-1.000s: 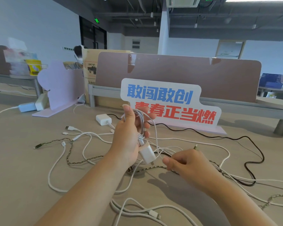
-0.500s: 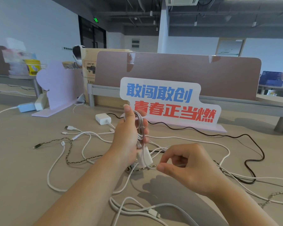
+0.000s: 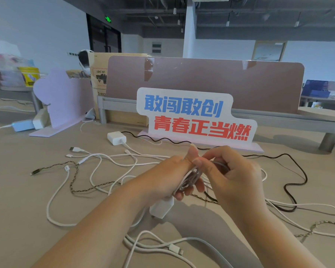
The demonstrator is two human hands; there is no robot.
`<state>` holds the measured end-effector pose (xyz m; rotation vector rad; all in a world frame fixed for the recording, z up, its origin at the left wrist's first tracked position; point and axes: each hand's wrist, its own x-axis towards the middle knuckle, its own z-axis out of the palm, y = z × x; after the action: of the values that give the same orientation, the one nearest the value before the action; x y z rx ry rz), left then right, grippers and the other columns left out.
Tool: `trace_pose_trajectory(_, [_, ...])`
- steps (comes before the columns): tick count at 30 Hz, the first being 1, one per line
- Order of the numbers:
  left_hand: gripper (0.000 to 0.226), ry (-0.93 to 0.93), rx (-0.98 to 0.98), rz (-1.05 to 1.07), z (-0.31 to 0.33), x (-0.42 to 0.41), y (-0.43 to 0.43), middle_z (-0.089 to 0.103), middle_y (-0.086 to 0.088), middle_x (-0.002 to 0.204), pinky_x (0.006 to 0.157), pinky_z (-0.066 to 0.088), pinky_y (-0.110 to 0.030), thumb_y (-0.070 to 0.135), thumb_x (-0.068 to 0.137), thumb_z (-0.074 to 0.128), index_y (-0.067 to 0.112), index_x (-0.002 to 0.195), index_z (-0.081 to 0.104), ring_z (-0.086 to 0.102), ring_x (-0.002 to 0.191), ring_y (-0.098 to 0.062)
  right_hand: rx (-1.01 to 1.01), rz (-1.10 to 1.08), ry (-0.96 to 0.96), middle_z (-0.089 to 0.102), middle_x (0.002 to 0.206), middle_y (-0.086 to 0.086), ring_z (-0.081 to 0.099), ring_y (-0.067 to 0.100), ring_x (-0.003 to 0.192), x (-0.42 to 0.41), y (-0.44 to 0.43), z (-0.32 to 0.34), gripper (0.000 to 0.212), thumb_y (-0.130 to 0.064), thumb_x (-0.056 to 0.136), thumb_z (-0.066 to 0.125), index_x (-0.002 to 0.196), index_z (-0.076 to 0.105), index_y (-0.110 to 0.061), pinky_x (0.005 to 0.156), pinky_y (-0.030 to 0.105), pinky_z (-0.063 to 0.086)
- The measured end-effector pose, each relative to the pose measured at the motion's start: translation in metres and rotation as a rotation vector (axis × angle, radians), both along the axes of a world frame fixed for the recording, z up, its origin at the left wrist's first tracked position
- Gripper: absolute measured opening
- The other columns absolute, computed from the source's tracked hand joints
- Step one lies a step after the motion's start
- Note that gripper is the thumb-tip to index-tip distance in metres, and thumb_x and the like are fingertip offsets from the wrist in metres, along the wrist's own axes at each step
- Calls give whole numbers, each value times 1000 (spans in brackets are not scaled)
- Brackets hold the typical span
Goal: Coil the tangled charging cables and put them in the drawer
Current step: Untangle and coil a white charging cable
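- Now, head view, centre: the left hand [image 3: 174,176] has its grip clamped on a white cable coil [image 3: 190,177], loops bunched between thumb and curled fingers, with a white charger block [image 3: 161,207] hanging from it at 6 o'clock, just above the worktop [image 3: 17,200].
- Head view, at 3 o'clock of the coil: the right hand [image 3: 232,176] has its grip pinched together on a strand of the same cable, touching the left thumb.
- Head view, outer ring: loose white cables [image 3: 97,163] sprawl from 9 to 11 o'clock, a braided cable [image 3: 74,176] crosses them, a black cable [image 3: 294,180] loops at 3 o'clock, and a second charger [image 3: 116,137] sits at 11 o'clock. No drawer is in view.
- To do this step well, I judge the right hand should lay each turn flat beside the last and feed slack slowly, so the trailing strand does not drag neighbours into the bundle.
- Keeping the left thumb pressed on the loops should stop them springing open; the hanging block may swing and tug, so wrap the tail near it last.
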<state>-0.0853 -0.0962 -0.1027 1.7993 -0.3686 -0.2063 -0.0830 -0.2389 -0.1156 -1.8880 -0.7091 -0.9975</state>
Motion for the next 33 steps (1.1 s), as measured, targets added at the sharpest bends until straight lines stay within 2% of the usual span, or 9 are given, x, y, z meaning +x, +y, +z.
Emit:
trace_pose_trajectory(4, [79,188,-92,-107,2,-3,3,60,-5,68,39,31,-13,83,70,17,18,79,63,43,50,-9,51,-64,2,60,52,-5,55,13,54,3,-1,-1,26,-39,76,65,70,65,-14,46,17,41])
trace_pose_trajectory(7, [79,253,-123,-186,3,-4,6,56,-5,68,38,29,-11,85,69,21,18,77,61,39,48,-6,63,-69,-1,62,54,-3,56,16,55,3,0,-1,33,-45,77,60,70,66,-14,47,26,43])
trace_pose_trajectory(10, [71,257,-151,-198,4,-4,7,57,-6,68,38,31,-12,77,81,24,18,77,63,41,48,-8,73,-99,-13,62,53,-3,56,16,53,3,1,-2,28,-40,76,63,69,66,-13,46,26,42])
trace_pose_trajectory(13, [62,265,-212,-159,4,-1,6,57,-9,64,36,31,-16,58,96,28,17,70,67,43,50,-14,91,-98,6,61,53,-4,55,17,54,5,2,-3,27,-40,76,65,68,66,-14,48,24,42])
trace_pose_trajectory(16, [50,298,-259,-160,5,1,8,54,-9,62,38,35,-18,45,97,35,8,76,60,46,49,-18,43,-58,6,59,52,-9,54,13,56,2,2,-3,32,-46,78,59,70,64,-16,48,16,39])
trace_pose_trajectory(18, [44,326,-274,-154,6,1,10,53,-7,61,41,38,-21,44,96,37,7,80,56,49,50,-19,20,15,18,57,53,-12,53,7,54,-2,0,-2,28,-41,81,55,72,64,-16,48,11,36])
trace_pose_trajectory(23, [49,334,-295,-33,4,3,7,59,-5,63,45,40,-21,51,97,37,11,81,60,54,54,-19,-6,107,25,63,69,-15,56,-1,57,-5,-1,-1,15,-31,81,58,77,62,-17,50,9,38])
trace_pose_trajectory(28, [49,279,-264,17,4,1,5,64,-3,68,37,33,-15,58,96,34,22,110,65,48,50,-14,11,-2,29,58,51,-16,58,-6,59,-2,-1,-2,9,-14,80,70,78,61,-15,52,7,42])
trace_pose_trajectory(33, [64,212,-189,-102,5,-1,7,64,-5,70,37,30,-13,77,77,33,21,84,64,42,49,-11,8,-96,69,60,53,-11,58,7,61,1,0,-4,10,-19,78,72,75,62,-20,52,16,43])
